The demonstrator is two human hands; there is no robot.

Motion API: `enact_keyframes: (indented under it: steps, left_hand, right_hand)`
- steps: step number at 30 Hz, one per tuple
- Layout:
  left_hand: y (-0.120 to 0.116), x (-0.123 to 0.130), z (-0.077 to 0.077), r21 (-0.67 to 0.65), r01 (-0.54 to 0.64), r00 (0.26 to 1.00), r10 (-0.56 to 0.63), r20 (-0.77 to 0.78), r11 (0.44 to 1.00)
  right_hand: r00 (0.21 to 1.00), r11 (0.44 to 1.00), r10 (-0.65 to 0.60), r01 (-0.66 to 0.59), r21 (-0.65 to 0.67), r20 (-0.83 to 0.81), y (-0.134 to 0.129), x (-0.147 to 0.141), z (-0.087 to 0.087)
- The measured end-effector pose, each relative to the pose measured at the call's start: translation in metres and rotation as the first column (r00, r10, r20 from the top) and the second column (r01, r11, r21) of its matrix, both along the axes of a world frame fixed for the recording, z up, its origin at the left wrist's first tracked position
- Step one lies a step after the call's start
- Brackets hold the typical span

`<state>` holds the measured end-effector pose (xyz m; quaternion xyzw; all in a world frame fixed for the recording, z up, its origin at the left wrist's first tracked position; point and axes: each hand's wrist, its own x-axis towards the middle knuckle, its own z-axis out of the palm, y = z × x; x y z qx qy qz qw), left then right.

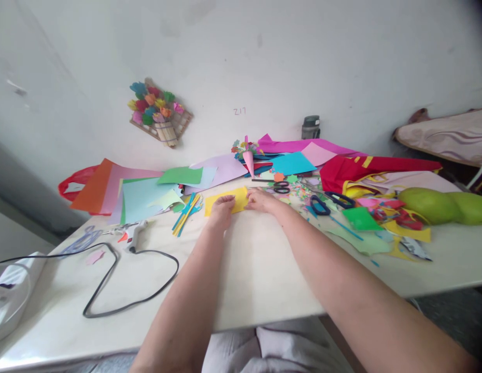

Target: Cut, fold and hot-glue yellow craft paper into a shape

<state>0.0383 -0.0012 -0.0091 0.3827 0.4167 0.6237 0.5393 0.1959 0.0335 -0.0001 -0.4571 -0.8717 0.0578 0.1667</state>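
Note:
A small rectangle of yellow paper (239, 201) lies at the middle of the table, held at both ends of its length. My left hand (223, 208) is closed on its near left part, fingers pressed down on it. At the paper's right edge, my right hand (259, 200) pinches it between thumb and fingers. Just left of the paper are blue and yellow paper strips (185, 214). Black-handled scissors (281, 187) lie beyond my right hand, and a pink paper cone with small paper flowers (247, 161) stands behind the paper.
A glue gun (132, 235) with a looping black cord is on the left. Coloured sheets (143, 199) line the wall side. To the right are blue-handled scissors (320, 205), paper scraps (359, 218), a red cloth (342, 171) and a green rounded object (429, 204).

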Motion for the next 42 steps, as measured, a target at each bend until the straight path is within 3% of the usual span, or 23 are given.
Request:
enact_keyframes:
  steps: [11,21,27,31,34,38,42]
  left_hand:
    - [0.0,0.001,-0.001,0.019,-0.029,0.994,0.031,-0.106,0.999]
    - [-0.004,0.011,0.001,-0.005,-0.167,0.896,0.15,-0.418,0.986]
    - [-0.002,0.013,0.0,-0.011,-0.2,0.838,0.165,-0.52,0.98]
    - [-0.003,0.014,-0.001,0.014,-0.195,0.775,0.163,-0.611,0.981]
    - [-0.005,0.015,-0.002,0.043,-0.154,0.75,0.145,-0.645,0.987]
    - [-0.008,0.016,-0.001,0.102,-0.001,0.764,0.066,-0.641,0.995]
    - [-0.014,0.017,0.001,0.141,0.139,0.691,0.006,-0.723,0.98]
  right_hand:
    - [1.0,0.999,0.024,-0.024,0.024,0.002,0.004,0.015,-0.001]
    - [0.984,0.991,-0.129,0.132,-0.019,0.126,-0.003,0.013,0.009]
    - [0.949,0.947,-0.301,0.309,-0.089,0.095,-0.006,0.013,0.01]
    - [0.95,0.939,-0.292,0.306,-0.156,0.106,-0.01,0.014,0.011]
    - [0.954,0.94,-0.255,0.283,-0.189,0.159,-0.01,0.014,0.012]
    - [0.947,0.938,-0.234,0.279,-0.205,0.221,-0.007,0.013,0.009]
    - [0.944,0.935,-0.23,0.281,-0.215,0.237,-0.003,0.014,0.004]
